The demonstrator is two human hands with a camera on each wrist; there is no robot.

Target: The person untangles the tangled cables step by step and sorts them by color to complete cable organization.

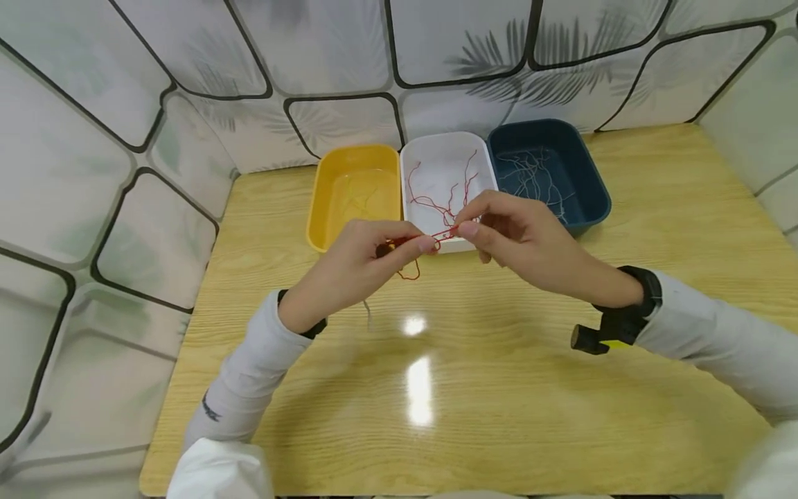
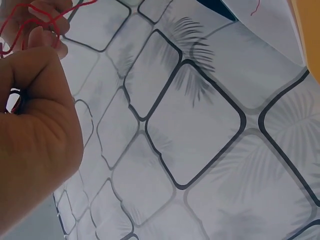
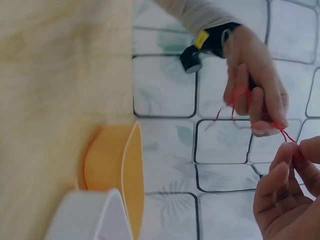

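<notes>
Between the two hands, red thread is stretched over the near edge of the white tray. My left hand pinches it between thumb and forefinger, and a loop hangs below that hand. Something dark, of unclear kind, lies within the left hand's curled fingers. A pale strand dangles under the left palm. My right hand pinches the red thread from the other side, its fingertips close to the left ones. The right wrist view shows the left hand with red thread looped around its fingers.
The white tray holds more red threads. On its left stands a yellow tray with faint yellow strands; on its right, a dark blue tray with pale threads. A patterned curtain hangs behind the wooden table.
</notes>
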